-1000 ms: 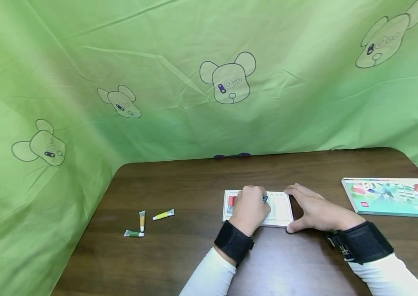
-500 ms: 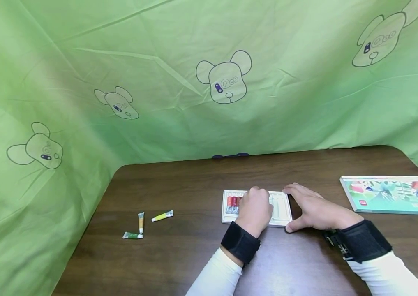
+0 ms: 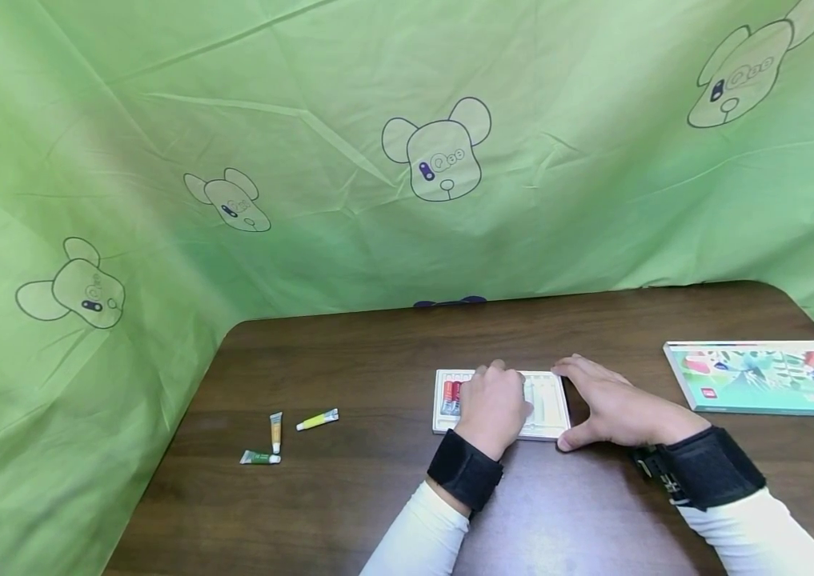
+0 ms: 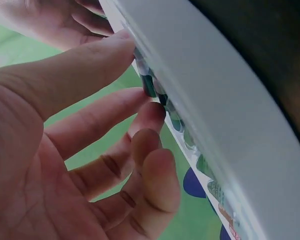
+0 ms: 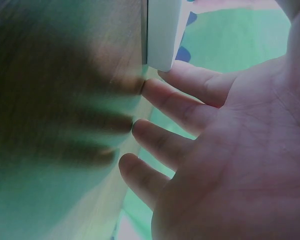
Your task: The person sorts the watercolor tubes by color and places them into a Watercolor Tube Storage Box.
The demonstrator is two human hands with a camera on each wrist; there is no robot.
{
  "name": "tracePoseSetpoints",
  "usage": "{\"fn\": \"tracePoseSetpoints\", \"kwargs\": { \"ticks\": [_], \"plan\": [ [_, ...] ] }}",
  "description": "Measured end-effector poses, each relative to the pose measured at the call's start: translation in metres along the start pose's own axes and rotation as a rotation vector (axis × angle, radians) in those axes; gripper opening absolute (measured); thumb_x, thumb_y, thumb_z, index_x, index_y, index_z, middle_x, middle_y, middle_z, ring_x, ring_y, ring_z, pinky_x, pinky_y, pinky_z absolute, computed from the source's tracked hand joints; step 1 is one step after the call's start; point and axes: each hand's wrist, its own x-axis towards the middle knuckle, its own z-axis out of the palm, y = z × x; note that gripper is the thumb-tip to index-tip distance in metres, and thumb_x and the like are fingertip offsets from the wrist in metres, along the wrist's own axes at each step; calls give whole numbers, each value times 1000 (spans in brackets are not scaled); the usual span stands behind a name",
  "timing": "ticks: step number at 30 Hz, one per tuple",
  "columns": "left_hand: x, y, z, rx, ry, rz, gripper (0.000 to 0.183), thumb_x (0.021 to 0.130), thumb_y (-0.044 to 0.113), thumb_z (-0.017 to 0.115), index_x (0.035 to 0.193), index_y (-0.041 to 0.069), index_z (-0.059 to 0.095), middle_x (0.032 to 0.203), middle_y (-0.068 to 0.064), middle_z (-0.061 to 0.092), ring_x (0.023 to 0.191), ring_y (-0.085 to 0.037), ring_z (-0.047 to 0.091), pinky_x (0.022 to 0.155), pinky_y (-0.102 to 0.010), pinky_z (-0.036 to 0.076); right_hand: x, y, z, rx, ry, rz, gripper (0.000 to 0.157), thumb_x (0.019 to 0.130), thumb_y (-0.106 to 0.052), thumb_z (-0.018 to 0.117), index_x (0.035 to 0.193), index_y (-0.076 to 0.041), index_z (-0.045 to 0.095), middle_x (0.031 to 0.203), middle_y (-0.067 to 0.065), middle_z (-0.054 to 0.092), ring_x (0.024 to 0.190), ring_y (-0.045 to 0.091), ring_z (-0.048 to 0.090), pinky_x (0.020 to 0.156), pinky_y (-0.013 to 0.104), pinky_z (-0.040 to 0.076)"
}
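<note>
A white plastic tray (image 3: 549,406) of paint tubes lies on the table in the head view, with red tubes (image 3: 452,394) showing at its left end. My left hand (image 3: 491,412) is over the middle of the tray and hides the slots beneath it. In the left wrist view its thumb and index finger pinch a dark paint tube (image 4: 148,84) at the tray, among other tubes. At the tray's right end rests my right hand (image 3: 619,408), thumb and fingers spread, touching the corners. Its fingertips also touch the table in the right wrist view.
Three loose paint tubes lie to the left: a yellow tube (image 3: 317,419), an ochre tube (image 3: 275,433) and a green tube (image 3: 259,458). On the right sits a flat teal printed box (image 3: 774,380). A green curtain (image 3: 306,264) hangs behind the table.
My left hand has shifted slightly right over the tray, and the dark tube that showed beside its fingers is now hidden in the head view. The right hand stays at the tray's end.
</note>
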Motion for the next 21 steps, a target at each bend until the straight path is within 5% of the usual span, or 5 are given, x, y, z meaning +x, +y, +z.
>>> {"fn": "tracePoseSetpoints", "kwargs": {
  "ticks": [21],
  "plan": [
    [0,-1,2,15,-6,1,26,75,49,72,89,28,75,92,4,62,81,-15,59,57,-33,47,1,1,0,-13,-10,-1,103,59,-65,74,131,3,44,137,24,45,131,49,32,98,66,29]
  ]
}}
